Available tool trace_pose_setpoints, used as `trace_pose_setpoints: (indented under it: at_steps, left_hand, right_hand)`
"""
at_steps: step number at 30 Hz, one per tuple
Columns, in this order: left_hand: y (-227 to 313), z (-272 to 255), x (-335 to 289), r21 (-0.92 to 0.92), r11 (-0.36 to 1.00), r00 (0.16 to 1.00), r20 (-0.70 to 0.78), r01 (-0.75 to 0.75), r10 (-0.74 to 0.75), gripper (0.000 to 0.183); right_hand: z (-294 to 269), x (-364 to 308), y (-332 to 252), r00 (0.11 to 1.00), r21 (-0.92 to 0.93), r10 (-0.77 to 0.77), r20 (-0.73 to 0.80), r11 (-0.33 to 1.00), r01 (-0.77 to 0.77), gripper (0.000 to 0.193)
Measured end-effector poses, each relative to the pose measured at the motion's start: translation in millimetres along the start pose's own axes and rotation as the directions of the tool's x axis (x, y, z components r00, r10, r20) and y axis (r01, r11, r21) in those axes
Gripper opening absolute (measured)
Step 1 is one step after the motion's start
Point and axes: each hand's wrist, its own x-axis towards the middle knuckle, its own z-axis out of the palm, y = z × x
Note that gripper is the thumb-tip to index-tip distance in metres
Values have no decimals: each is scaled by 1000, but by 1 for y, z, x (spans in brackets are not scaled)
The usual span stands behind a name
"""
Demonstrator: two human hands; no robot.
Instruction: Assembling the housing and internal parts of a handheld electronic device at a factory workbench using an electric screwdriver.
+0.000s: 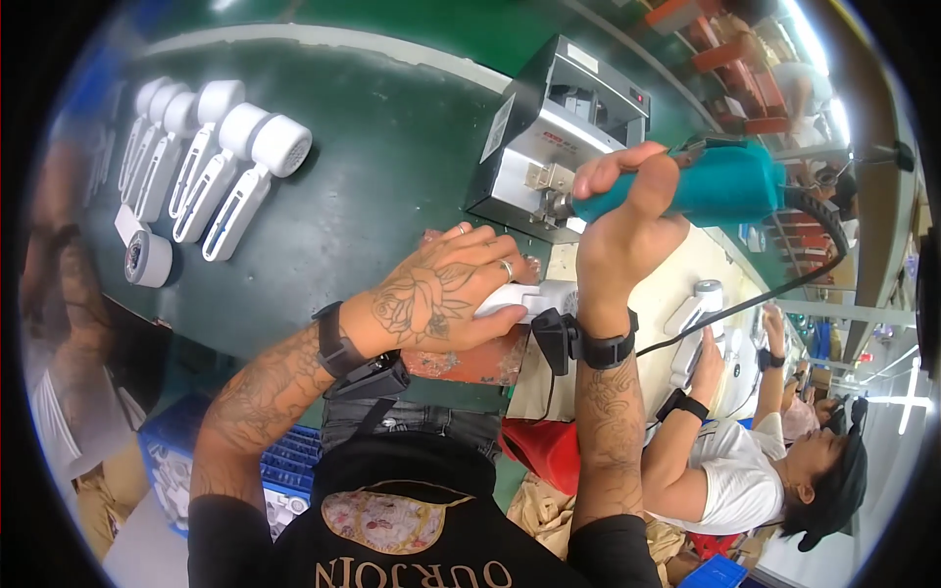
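Your left hand (446,284) clasps a white plastic device (534,299) (partly hidden); your right hand (630,211) a teal cylindrical screwdriver (723,184), before a silver-black boxy machine (534,142)

Right grip (635,211) around teal driver (730,186), left grip (446,289) holding white device (532,300), boxy machine (537,147) beyond

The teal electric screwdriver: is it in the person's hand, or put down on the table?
In the hand: the right hand grips the teal screwdriver, its tip near the machine.
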Motion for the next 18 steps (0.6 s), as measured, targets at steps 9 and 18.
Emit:
trace_pose_setpoints:
  at_steps: [9,18]
  left_hand:
    - [-2,0,-3,43,999,998,-59,-7,9,31]
    - [-4,4,-4,9,1000,997,-76,-17,17,30]
  right_hand:
    - [-24,-41,-36,992,89,98,84,991,-105,57]
    - [-37,-74,-49,987,-59,131,88,990,-126,69]
